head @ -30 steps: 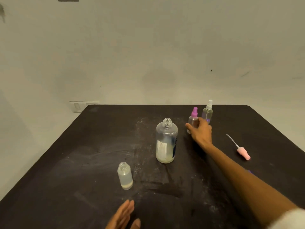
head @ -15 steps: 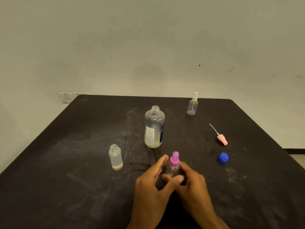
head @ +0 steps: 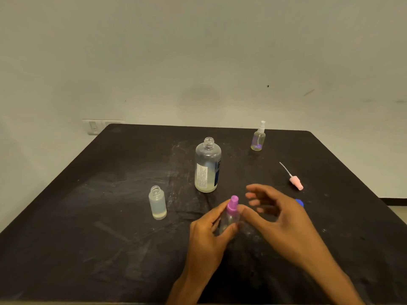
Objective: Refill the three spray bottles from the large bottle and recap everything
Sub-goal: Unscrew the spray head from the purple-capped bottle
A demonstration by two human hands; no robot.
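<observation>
My left hand (head: 207, 236) grips the clear body of a small spray bottle with a purple pump top (head: 231, 213), upright near the table's front middle. My right hand (head: 279, 221) hovers just right of the purple top, fingers spread, thumb close to the cap. The large uncapped bottle (head: 207, 166) with a white label stands behind, with a little liquid at its bottom. A small frosted bottle (head: 157, 203) without a cap stands to the left. A third spray bottle with a white pump (head: 258, 138) stands at the far right.
A pink spray pump with its dip tube (head: 294, 179) lies on the black table (head: 88, 227) at the right. A blue cap (head: 300, 202) peeks out behind my right hand. A wall switch plate (head: 94, 127) sits behind the table's far left corner.
My right hand brought the purple-topped bottle from the far right to the front. My left hand took hold of its body, and my right hand has now let go and opened.
</observation>
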